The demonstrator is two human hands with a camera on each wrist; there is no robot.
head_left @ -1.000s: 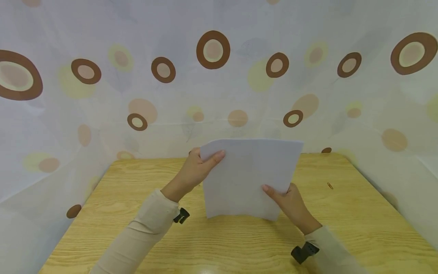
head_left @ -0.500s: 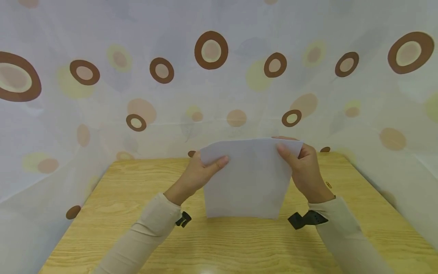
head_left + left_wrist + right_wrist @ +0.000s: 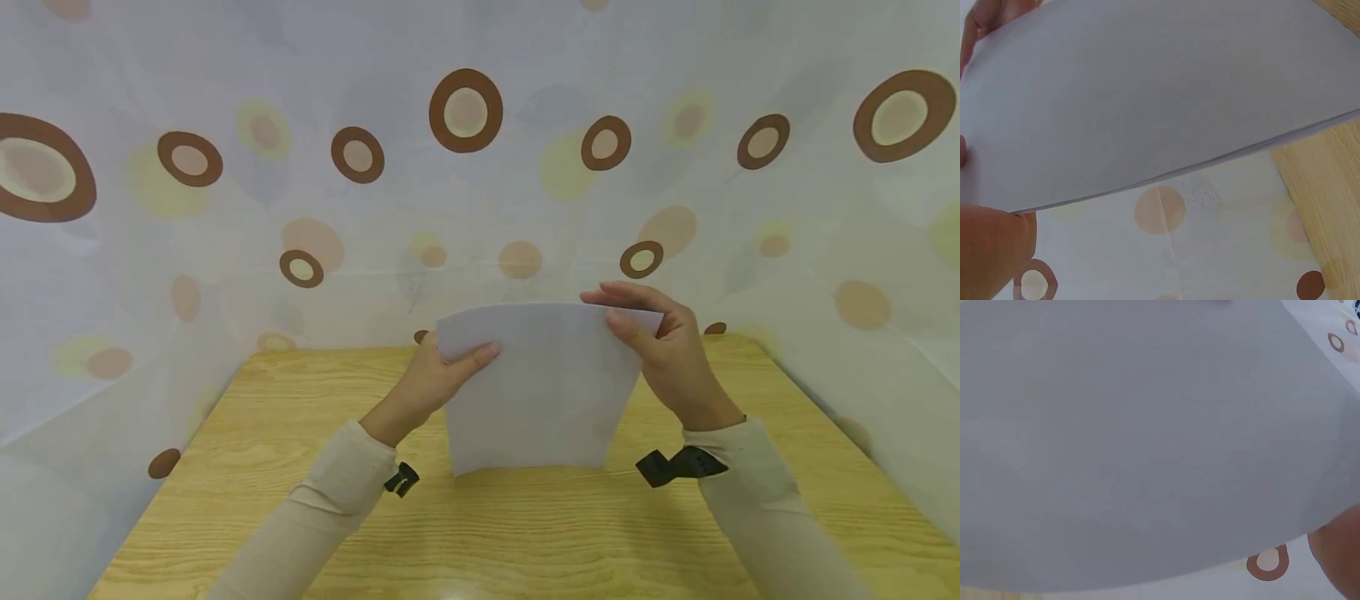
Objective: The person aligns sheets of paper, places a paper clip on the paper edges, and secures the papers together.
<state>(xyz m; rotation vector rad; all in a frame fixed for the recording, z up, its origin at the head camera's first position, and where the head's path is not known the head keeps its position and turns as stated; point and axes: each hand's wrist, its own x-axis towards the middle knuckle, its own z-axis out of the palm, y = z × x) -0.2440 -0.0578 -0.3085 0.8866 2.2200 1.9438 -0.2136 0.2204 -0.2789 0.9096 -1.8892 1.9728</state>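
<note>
A stack of plain white paper (image 3: 536,392) stands upright above the table, its top edge slightly bowed. My left hand (image 3: 427,383) grips its left side, thumb on the near face and fingers hidden behind. At the upper right corner is my right hand (image 3: 671,358): the thumb lies on the near face, while the fingers reach behind and show above the top edge. Layered edges of the paper (image 3: 1179,94) show in the left wrist view. In the right wrist view the paper (image 3: 1147,444) fills most of the picture.
The wood-grain table (image 3: 300,467) lies beneath both forearms. A white sheet with brown and yellow circles (image 3: 465,208) hangs behind it and along both sides. Each wrist wears a black strap, such as the right strap (image 3: 682,465).
My right hand has risen from the paper's lower right side to its upper right corner, and its fingers have lifted a little above the edge. The left hand has barely moved.
</note>
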